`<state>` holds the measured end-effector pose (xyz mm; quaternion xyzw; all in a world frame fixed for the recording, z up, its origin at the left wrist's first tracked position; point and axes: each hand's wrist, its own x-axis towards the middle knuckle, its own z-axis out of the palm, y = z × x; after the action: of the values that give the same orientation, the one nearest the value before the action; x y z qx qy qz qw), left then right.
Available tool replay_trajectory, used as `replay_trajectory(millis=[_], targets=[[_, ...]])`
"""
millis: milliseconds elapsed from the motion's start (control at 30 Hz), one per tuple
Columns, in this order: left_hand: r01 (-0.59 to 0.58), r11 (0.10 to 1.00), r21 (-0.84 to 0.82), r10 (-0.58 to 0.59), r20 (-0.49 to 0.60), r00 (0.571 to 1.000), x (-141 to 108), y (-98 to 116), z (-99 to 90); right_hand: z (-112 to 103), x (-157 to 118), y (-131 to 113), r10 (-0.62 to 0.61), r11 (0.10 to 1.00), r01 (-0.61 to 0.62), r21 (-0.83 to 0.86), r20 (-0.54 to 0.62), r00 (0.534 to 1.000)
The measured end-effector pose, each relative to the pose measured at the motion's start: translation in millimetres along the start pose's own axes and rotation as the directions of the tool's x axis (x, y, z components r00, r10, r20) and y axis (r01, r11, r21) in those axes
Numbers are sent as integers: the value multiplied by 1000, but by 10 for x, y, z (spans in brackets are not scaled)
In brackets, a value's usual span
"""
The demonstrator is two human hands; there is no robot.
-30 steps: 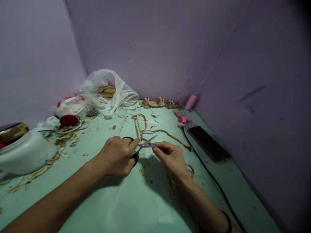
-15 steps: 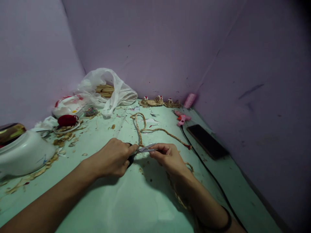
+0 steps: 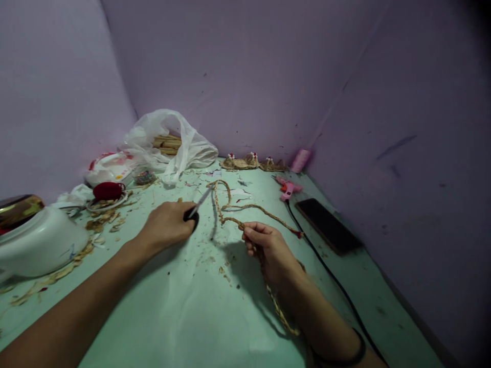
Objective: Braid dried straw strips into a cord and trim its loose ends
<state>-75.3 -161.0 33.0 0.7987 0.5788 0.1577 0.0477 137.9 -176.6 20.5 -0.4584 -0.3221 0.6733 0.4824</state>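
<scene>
My left hand (image 3: 169,225) is closed round the black handles of a pair of scissors (image 3: 200,202), whose blades point away and to the right, above the table. My right hand (image 3: 266,245) pinches a braided straw cord (image 3: 232,221) between thumb and fingers. From that pinch the cord runs left, loops at the back and comes round to a reddish end near the black cable. Another stretch of braid hangs below my right hand toward the front. Small straw bits lie on the green tabletop (image 3: 184,317) between my hands.
Right of centre lie a pink glue gun (image 3: 288,189) with its black cable, and a phone (image 3: 328,225). Along the back sit small woven slippers (image 3: 245,162), a pink thread spool (image 3: 300,160) and a plastic bag (image 3: 192,145) of straw. A white pot (image 3: 42,245) stands left among scraps.
My left hand has drawn the scissors left, away from the cord and my right hand, with the blades now pointing further back. My right hand still pinches the cord.
</scene>
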Motion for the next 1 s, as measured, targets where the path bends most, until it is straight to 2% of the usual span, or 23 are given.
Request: replay_trajectory(millis=[100,167,200,267,300,333,367,400,433,467,533,600,700,767,833,933,1000], targets=[[183,949,255,-178,-46,983,-14,-131,-50,3,-4,-22,39,996,-41,79,18,999],[216,932,290,-219,-23,976,-28,-163,-74,1,-10,-20,45,994,-47,101,28,999],[245,926,286,-240,-51,969,-31,-156,-77,0,-13,-12,40,993,-43,109,32,999],[280,941,188,-256,-142,956,-24,-85,-60,3,-20,19,22,993,-27,112,45,999],[291,954,70,-276,-164,947,-18,-22,-38,8,-22,40,11,994,-17,107,55,998],[283,954,-95,-294,-135,946,-13,57,-7,16,-25,62,-1,995,-5,98,64,998],[297,905,-304,-323,-40,945,-11,148,33,28,-28,84,-12,996,6,89,68,998],[345,791,-505,-338,109,935,-14,245,80,42,-31,104,-22,997,17,79,69,997],[408,643,-648,-298,279,913,-21,343,129,57,-36,121,-31,997,26,68,68,997],[451,498,-741,-252,374,893,-31,434,179,74,-41,135,-37,998,34,55,67,997],[438,304,-846,-224,384,896,-52,573,260,103,-51,155,-42,999,40,26,63,997],[407,229,-884,-276,343,898,-61,637,301,122,-59,168,-35,999,35,5,64,997],[414,265,-871,-322,325,889,-47,620,291,127,-60,185,-20,1000,20,-3,67,998],[404,351,-845,-300,307,903,-37,583,270,122,-55,195,-11,1000,11,2,67,998],[353,469,-810,-301,230,926,-41,561,268,119,-50,202,-7,1000,6,12,69,998],[184,728,-660,-286,-49,957,-65,561,322,122,-52,205,1,1000,-3,15,91,996],[80,891,-446,-217,-265,940,-66,548,366,124,-58,201,10,1000,-12,16,103,995]])
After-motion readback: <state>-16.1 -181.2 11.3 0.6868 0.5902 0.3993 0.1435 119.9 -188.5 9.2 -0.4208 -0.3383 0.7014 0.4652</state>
